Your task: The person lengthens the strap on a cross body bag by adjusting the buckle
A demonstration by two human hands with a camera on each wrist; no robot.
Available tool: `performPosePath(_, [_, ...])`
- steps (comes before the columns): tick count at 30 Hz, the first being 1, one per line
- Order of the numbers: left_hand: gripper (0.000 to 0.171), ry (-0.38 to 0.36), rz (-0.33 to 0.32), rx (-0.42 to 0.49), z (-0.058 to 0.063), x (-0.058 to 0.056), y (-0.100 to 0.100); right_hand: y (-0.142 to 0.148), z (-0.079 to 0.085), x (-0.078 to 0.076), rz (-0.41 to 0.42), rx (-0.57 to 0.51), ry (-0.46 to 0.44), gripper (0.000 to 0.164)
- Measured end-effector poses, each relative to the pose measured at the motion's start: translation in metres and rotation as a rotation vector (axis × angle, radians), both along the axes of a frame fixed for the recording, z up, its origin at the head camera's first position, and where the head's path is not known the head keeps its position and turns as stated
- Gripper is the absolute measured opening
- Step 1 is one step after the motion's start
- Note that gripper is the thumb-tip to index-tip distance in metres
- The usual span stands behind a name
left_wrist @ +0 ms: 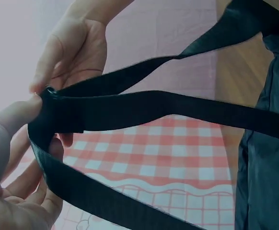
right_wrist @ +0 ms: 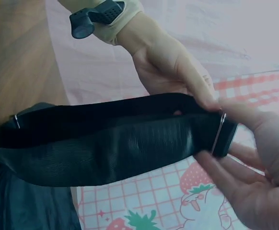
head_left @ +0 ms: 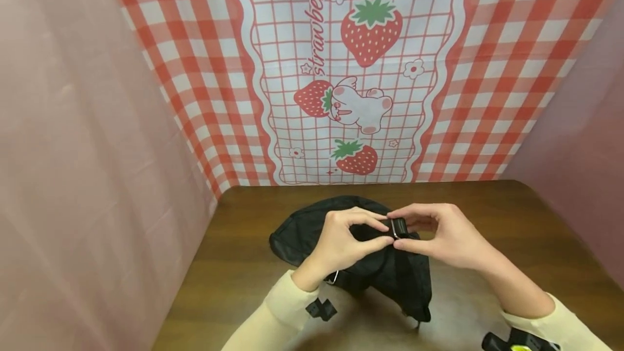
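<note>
Above the table, both hands meet at a black webbing strap (left_wrist: 125, 112) that belongs to a black fabric bag (head_left: 312, 221). A thin metal slider buckle (right_wrist: 219, 134) crosses the strap where the fingers come together. My left hand (head_left: 343, 240) pinches the strap just left of the buckle, thumb below and fingers above. From the other side my right hand (head_left: 448, 234) holds the strap end at the buckle between thumb and fingers. The strap forms a long loop in the right wrist view. Part of the buckle is covered by fingertips.
The bag lies on a brown wooden table (head_left: 244, 237), sagging toward the front. A second metal ring (right_wrist: 17, 121) sits further along the strap. Behind stands a red-checked strawberry cloth (head_left: 370, 31), with pink curtains (head_left: 97, 150) at both sides.
</note>
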State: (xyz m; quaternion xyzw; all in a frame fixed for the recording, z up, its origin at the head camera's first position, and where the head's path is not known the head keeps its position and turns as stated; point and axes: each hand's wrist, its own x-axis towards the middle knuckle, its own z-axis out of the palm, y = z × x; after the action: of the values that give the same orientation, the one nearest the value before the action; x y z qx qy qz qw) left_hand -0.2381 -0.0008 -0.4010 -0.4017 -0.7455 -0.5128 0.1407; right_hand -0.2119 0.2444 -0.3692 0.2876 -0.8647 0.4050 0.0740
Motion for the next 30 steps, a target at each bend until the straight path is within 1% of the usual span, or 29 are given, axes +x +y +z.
performPosePath(3, [0.017, 0.011, -0.002, 0.013, 0.0, 0.0, 0.001, 0.0, -0.001, 0.001, -0.009, -0.049, 0.001, 0.038])
performPosePath(5, [0.019, 0.016, 0.0, 0.016, 0.0, 0.0, 0.001, -0.001, -0.002, 0.002, -0.019, -0.07, 0.017, 0.038])
performPosePath(8, [0.026, -0.025, -0.023, 0.035, -0.002, 0.0, 0.002, -0.004, -0.002, 0.001, -0.022, -0.104, 0.036, 0.041])
performPosePath(12, [0.036, -0.099, -0.027, 0.08, -0.003, 0.001, 0.004, -0.009, -0.003, 0.0, -0.022, -0.125, 0.086, 0.044])
performPosePath(16, [0.039, -0.116, -0.004, 0.096, -0.004, 0.0, 0.004, -0.014, -0.005, -0.001, -0.009, -0.154, 0.102, 0.044])
performPosePath(19, [0.042, -0.12, -0.014, 0.072, -0.005, -0.003, 0.003, -0.013, -0.007, -0.001, -0.016, -0.18, 0.101, 0.045])
performPosePath(22, [0.047, -0.141, -0.049, 0.048, -0.005, -0.006, 0.0, -0.012, -0.006, -0.003, -0.027, -0.192, 0.11, 0.046])
performPosePath(26, [0.049, -0.21, -0.095, 0.003, -0.002, -0.009, -0.007, -0.011, -0.003, -0.007, -0.01, -0.207, 0.131, 0.048])
performPosePath(30, [0.046, -0.305, -0.099, -0.028, 0.001, -0.011, -0.012, -0.011, -0.004, -0.008, 0.037, -0.242, 0.149, 0.051])
